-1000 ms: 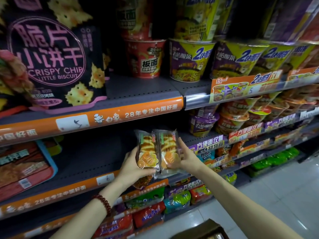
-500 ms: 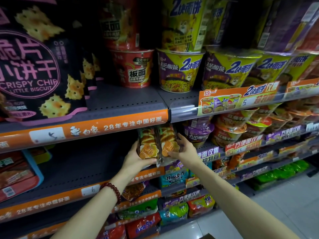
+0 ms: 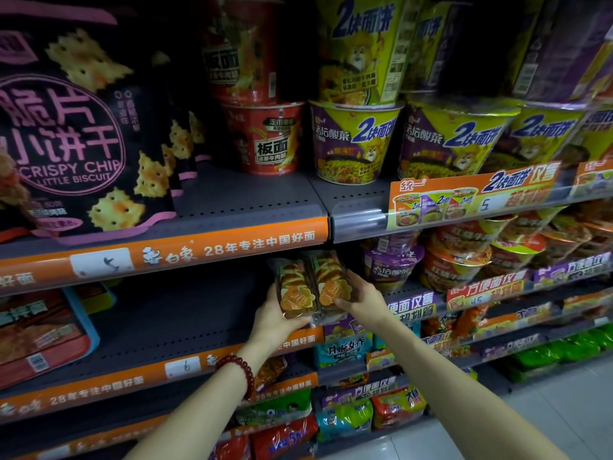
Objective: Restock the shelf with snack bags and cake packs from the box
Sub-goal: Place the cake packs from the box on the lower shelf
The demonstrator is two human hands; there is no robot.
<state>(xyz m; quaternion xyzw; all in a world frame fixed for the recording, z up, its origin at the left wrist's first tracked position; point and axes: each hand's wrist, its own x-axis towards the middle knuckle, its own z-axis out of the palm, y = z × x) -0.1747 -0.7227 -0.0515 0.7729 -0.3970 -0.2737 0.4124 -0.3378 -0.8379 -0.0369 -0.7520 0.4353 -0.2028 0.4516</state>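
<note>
- Both hands, left hand (image 3: 269, 318) and right hand (image 3: 360, 298), clamp two cake packs (image 3: 311, 283) upright, side by side.
- Packs sit at the shelf (image 3: 185, 330) edge; slide them toward 12 o'clock, level, bottoms flat.

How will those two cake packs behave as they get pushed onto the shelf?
The cake packs are probably light and soft: thin glossy film, likely slippery. The left hand and right hand hold them side by side; standing on narrow ends, they may tip or squash.

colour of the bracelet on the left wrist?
Dark red beads: the bracelet shows clearly in the head view.
</note>
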